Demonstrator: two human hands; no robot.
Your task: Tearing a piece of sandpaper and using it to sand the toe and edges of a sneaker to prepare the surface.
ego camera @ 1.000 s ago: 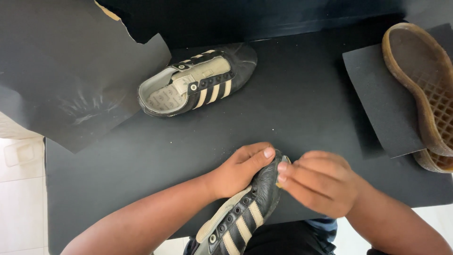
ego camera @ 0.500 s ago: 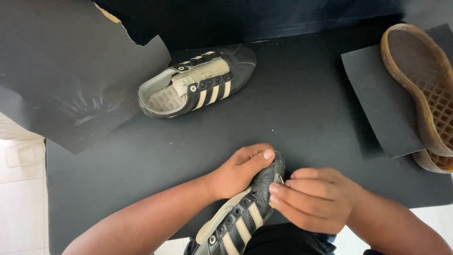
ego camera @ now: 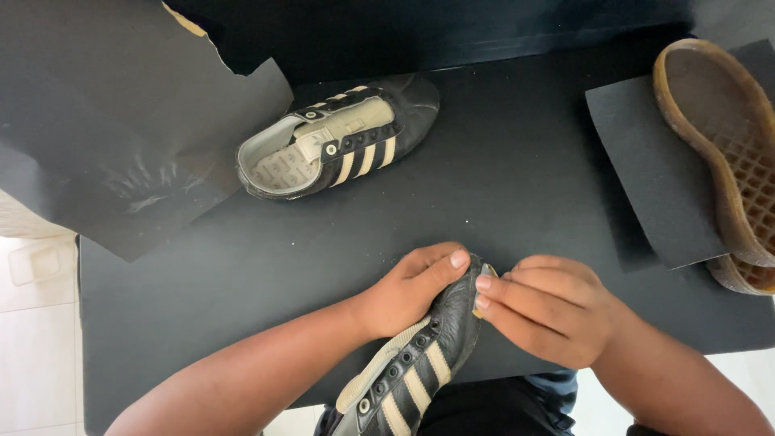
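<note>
Head view: both hands, left hand (ego camera: 408,295) and right hand (ego camera: 557,311), grip black striped shoe (ego camera: 420,363).

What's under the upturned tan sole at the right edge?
The tan sole lies partly on a dark sandpaper sheet on the black table. A second sole's edge peeks beneath; the rest is covered.

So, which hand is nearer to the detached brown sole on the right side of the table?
Right. The right hand pinches the toe of the held shoe, below and left of the brown sole. The left hand grips that shoe farther left.
</note>
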